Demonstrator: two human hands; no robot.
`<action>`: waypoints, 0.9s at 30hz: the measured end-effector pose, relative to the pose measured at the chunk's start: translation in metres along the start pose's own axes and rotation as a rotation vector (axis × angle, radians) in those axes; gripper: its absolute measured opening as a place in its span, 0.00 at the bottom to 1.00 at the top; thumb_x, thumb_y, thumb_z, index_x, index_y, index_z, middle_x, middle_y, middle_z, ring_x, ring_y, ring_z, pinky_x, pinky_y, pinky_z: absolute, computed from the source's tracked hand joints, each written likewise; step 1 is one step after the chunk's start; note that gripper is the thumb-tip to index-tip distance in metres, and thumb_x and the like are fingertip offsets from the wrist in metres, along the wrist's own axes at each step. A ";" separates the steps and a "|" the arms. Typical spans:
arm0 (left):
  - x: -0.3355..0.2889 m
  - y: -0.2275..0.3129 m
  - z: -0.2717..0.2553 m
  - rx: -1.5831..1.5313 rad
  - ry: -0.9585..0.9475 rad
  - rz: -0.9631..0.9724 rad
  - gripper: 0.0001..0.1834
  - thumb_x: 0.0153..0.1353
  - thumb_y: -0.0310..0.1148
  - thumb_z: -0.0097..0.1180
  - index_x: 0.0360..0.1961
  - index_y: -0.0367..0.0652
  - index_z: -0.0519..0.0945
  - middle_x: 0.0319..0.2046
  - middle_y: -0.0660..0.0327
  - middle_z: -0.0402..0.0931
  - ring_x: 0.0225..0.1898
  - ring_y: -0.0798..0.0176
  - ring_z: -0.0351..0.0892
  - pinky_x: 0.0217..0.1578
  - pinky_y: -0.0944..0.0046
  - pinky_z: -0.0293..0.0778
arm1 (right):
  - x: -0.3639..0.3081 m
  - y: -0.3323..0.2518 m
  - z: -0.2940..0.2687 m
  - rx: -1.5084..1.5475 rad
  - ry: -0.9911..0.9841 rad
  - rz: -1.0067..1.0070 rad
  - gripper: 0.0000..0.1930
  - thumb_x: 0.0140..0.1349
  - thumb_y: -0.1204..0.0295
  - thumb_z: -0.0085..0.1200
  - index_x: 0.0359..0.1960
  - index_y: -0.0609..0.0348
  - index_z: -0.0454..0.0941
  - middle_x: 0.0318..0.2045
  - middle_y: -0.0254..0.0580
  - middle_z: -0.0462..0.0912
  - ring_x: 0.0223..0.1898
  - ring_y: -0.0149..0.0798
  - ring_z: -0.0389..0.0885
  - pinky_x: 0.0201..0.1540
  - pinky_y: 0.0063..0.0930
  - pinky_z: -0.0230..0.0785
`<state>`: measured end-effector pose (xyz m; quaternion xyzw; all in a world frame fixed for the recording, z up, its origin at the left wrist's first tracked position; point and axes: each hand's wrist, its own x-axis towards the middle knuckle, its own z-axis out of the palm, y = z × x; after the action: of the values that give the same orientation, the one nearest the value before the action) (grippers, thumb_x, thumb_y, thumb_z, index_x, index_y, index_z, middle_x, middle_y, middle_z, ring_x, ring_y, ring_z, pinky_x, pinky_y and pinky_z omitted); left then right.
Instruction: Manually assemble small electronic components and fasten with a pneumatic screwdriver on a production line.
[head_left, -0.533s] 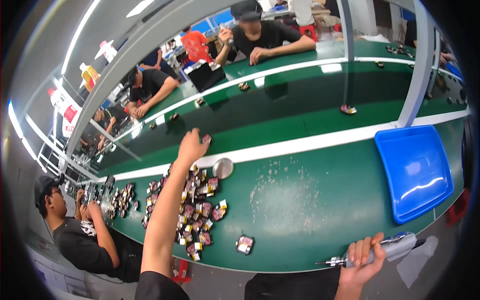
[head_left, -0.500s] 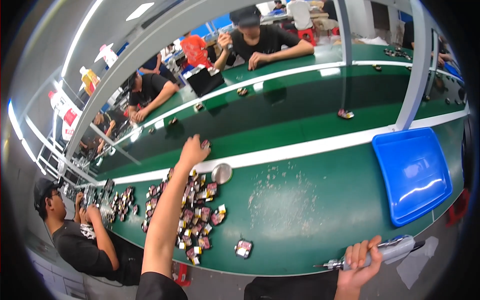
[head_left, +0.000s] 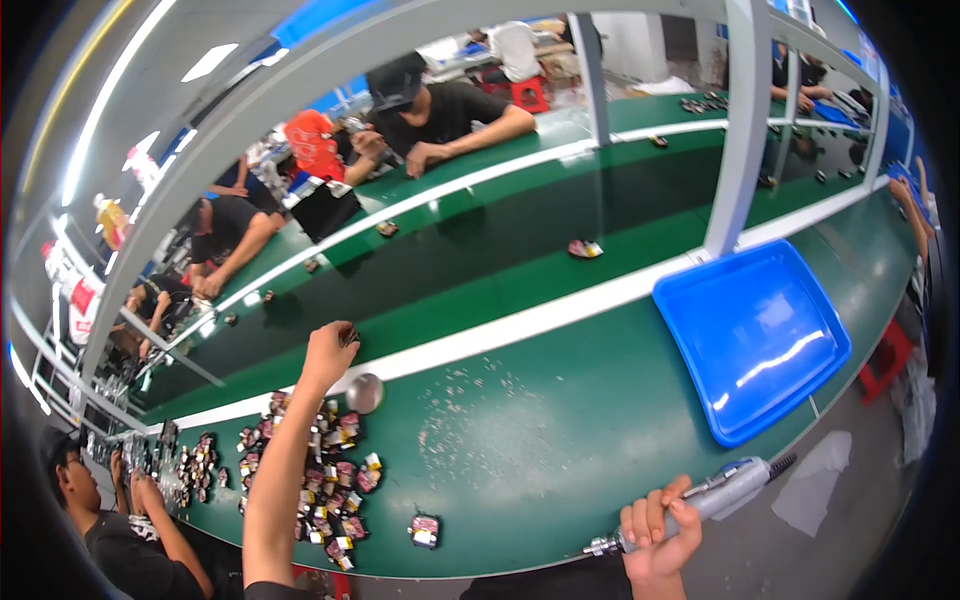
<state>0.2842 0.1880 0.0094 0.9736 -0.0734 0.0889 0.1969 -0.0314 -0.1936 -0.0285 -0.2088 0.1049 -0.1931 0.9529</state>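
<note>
Transfer appears to be the current step: left hand pinching a small part above the near edge of the belt, right hand wrapped around a screwdriver at the near edge of the desk, the next move likely calling for gentle release.

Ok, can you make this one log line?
left hand: holds small part over belt | right hand: grips grey power screwdriver | blue tray: on green bench
</note>
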 end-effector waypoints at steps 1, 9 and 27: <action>-0.018 0.039 0.000 -0.082 -0.019 0.077 0.20 0.49 0.25 0.63 0.46 0.32 0.79 0.41 0.46 0.80 0.41 0.47 0.81 0.45 0.58 0.75 | 0.001 -0.001 -0.002 0.020 -0.048 0.014 0.05 0.60 0.69 0.45 0.30 0.54 0.64 0.09 0.29 0.57 0.10 0.27 0.57 0.17 0.25 0.57; -0.214 0.232 0.005 -0.217 -0.409 1.017 0.24 0.46 0.22 0.54 0.47 0.23 0.73 0.48 0.44 0.72 0.51 0.47 0.74 0.51 0.58 0.75 | -0.012 -0.013 -0.008 0.045 -0.152 0.054 0.04 0.60 0.70 0.42 0.33 0.56 0.66 0.10 0.32 0.60 0.12 0.30 0.60 0.22 0.28 0.59; -0.242 0.243 0.062 -0.165 -0.129 1.000 0.19 0.38 0.22 0.58 0.35 0.23 0.78 0.40 0.45 0.77 0.38 0.52 0.78 0.28 0.64 0.78 | -0.058 0.019 -0.007 -0.095 -0.066 0.201 0.04 0.62 0.72 0.41 0.36 0.58 0.65 0.13 0.35 0.63 0.14 0.33 0.63 0.22 0.30 0.61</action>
<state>0.0139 -0.0319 -0.0063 0.8042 -0.5492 0.1056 0.2013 -0.0799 -0.1567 -0.0361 -0.2485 0.1027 -0.0847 0.9595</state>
